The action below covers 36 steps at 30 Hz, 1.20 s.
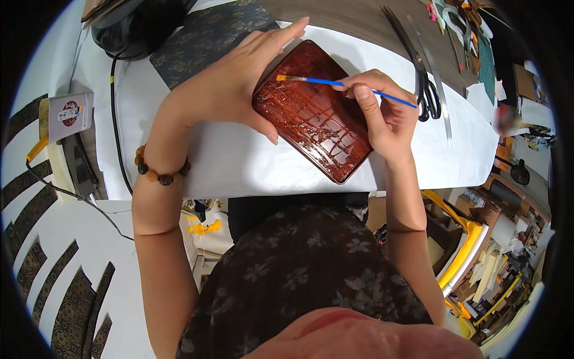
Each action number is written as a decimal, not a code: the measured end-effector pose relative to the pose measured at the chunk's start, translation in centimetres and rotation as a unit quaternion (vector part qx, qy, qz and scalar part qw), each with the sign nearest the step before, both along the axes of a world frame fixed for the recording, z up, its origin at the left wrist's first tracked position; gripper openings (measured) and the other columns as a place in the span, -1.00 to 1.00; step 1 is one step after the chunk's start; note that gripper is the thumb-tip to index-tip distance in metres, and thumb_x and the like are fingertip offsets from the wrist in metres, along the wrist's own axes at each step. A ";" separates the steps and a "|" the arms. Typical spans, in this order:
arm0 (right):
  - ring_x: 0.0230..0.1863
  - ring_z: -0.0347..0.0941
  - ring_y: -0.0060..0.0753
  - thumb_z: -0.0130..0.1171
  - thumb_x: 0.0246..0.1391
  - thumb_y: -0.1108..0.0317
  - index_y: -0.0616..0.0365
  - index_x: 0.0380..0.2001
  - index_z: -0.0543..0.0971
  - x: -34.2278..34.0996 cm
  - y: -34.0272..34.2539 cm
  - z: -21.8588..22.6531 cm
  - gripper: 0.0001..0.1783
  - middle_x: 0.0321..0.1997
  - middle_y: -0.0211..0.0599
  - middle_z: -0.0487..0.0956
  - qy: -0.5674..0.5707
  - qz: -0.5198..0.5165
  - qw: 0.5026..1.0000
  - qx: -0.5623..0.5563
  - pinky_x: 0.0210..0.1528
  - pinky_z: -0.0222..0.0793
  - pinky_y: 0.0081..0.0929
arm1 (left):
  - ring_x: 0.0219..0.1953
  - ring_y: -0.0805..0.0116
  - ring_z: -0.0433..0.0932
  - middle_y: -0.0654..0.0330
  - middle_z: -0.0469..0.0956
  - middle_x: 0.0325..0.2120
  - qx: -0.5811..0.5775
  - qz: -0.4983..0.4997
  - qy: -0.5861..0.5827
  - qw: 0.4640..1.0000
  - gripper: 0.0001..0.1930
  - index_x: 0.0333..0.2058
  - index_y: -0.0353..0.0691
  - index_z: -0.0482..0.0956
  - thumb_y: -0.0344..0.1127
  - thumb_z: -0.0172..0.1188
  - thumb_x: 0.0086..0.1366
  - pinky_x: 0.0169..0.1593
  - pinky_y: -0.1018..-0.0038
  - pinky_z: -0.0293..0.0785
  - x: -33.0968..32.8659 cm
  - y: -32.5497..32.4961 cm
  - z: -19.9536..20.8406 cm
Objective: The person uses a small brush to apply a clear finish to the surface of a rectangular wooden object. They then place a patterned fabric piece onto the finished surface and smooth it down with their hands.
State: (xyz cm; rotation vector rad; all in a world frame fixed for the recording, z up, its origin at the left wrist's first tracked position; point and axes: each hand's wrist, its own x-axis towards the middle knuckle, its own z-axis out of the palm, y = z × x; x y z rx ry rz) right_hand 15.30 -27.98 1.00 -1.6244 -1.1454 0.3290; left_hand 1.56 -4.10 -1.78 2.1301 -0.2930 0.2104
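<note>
A glossy red-brown rectangular piece (pixel 317 102) with rounded corners lies slanted on the white-covered table; I cannot tell if it is a box, lid or panel. Wet-looking dark streaks criss-cross its surface. My right hand (pixel 388 110) pinches a thin blue-handled paintbrush (pixel 323 81). The brush's flat yellow bristles touch or hover just over the piece near its far left corner. Around that corner, my left hand (pixel 239 84) is spread, thumb along the near edge and fingers stretched past the far one. Whether its palm presses on the piece is hidden.
Beyond my right hand lie black-handled scissors (pixel 426 90) and a metal ruler (pixel 439 84). A dark patterned sheet (pixel 206 45) and a black device (pixel 137 30) with a cable (pixel 116 119) are at the far left. Loose tools clutter the far right.
</note>
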 end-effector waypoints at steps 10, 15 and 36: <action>-0.33 0.58 -0.48 0.21 0.27 0.42 0.23 -0.29 0.70 0.2 -0.2 -0.1 -0.86 -0.35 -0.28 0.71 0.006 -0.029 1.000 -0.009 -0.21 0.46 -0.55 | 0.32 0.00 0.20 0.13 0.17 0.42 0.023 0.010 0.006 1.000 0.55 0.49 -0.09 -0.07 -0.02 0.70 -0.54 0.40 0.16 0.13 0.4 -0.5 0.1; -0.28 0.56 -0.44 0.22 0.25 0.42 0.20 -0.30 0.71 1.4 -0.3 -0.2 -0.87 -0.34 -0.31 0.72 -0.029 -0.004 0.999 -0.021 -0.04 0.39 -0.47 | 0.34 -0.04 0.16 0.17 0.16 0.43 0.070 0.012 0.013 0.997 0.54 0.49 -0.08 -0.05 -0.01 0.68 -0.56 0.42 0.14 0.06 0.4 -0.8 0.4; -0.28 0.53 -0.49 0.22 0.24 0.47 0.25 -0.29 0.70 1.2 -0.6 0.0 -0.89 -0.33 -0.30 0.72 0.030 -0.044 0.999 0.003 -0.10 0.39 -0.51 | 0.34 -0.05 0.17 -0.01 0.20 0.34 0.085 -0.013 0.005 0.996 0.53 0.50 -0.16 -0.13 -0.24 0.63 -0.53 0.42 0.15 0.05 -0.2 -0.7 0.5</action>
